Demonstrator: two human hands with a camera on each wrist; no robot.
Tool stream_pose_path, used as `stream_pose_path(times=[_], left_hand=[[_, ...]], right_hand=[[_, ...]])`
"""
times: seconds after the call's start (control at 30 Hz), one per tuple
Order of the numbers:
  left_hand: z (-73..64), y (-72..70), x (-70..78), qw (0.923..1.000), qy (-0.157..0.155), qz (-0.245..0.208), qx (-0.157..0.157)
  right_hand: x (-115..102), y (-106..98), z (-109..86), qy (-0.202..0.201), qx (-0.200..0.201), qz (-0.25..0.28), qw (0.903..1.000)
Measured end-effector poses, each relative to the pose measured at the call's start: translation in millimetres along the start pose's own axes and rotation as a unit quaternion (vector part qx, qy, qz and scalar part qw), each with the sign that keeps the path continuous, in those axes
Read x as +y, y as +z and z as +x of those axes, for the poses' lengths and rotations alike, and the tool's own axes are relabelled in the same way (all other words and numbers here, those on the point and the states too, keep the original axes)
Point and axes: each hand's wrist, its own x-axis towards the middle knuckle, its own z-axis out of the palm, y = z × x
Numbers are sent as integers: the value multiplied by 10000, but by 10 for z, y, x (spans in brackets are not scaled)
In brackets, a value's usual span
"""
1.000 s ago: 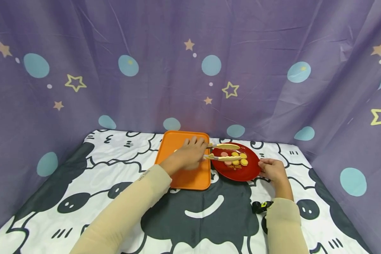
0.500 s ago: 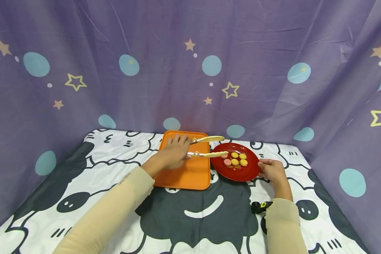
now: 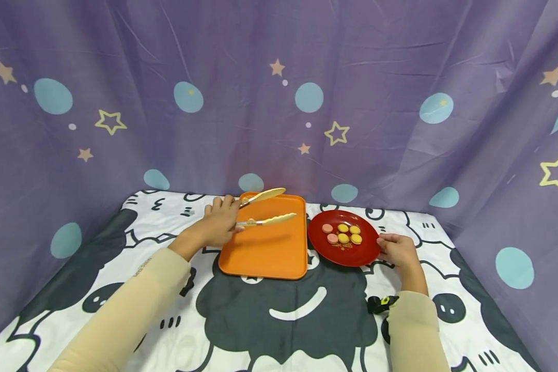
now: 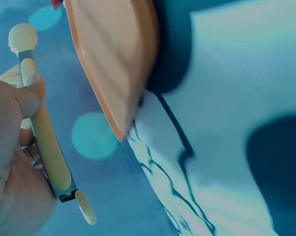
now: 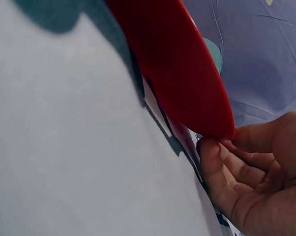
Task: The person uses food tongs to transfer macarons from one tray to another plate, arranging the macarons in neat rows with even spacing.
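Observation:
My left hand (image 3: 218,222) grips a pair of tongs (image 3: 279,219) with cream-coloured tips. The tips are spread apart over the orange tray (image 3: 265,258), with nothing between them. In the left wrist view the thumb lies along the tongs' handle (image 4: 50,147). To the tray's right is a round red plate (image 3: 321,253) carrying several small macaron-like sweets (image 3: 343,238), two pink and the others yellow. Thumb and fingers of my right hand (image 3: 398,250) pinch the plate's right rim, as the right wrist view also shows at the plate's edge (image 5: 224,132).
A white and dark grey cartoon-print cloth (image 3: 288,336) covers the table. Behind it hangs a purple curtain (image 3: 242,129) with stars and blue dots. A small black device (image 3: 376,304) sits at the right wrist.
My left hand has drawn the tongs leftwards, away from above the plate to over the tray. The right hand stays at the plate's rim, and the sweets now show unobstructed.

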Motion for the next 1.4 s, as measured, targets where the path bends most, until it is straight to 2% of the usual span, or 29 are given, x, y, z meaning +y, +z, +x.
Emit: stream_pose_path(times=[0.2, 0.37, 0.53, 0.73, 1.0, 1.1, 1.27, 1.4], left_hand=[[-189, -56, -276, 9989, -435, -194, 30], [-324, -33, -508, 9960, -811, -349, 126], [-417, 0, -660, 9921, -1149, -476, 155], [-480, 39, -735, 9848, -1583, -651, 280], [-496, 89, -743, 9696, -2197, -991, 421], [-493, 97, -701, 9598, -2542, -1125, 387], [-464, 101, -603, 9294, -3348, -1533, 249], [-451, 123, -564, 9080, -3805, -1738, 226]], right_hand=[[1, 5, -3, -4, 36, -58, 10000], [15, 2, 3, 15, 49, -81, 10000], [18, -5, 0, 17, 38, -60, 10000], [16, 8, -7, 49, 32, -70, 10000], [27, 4, 3, 5, 8, -78, 10000], [22, 5, 0, -2, -6, -100, 10000], [16, 4, 1, 24, 18, -123, 9999], [19, 5, 10, 23, 21, -139, 9999]])
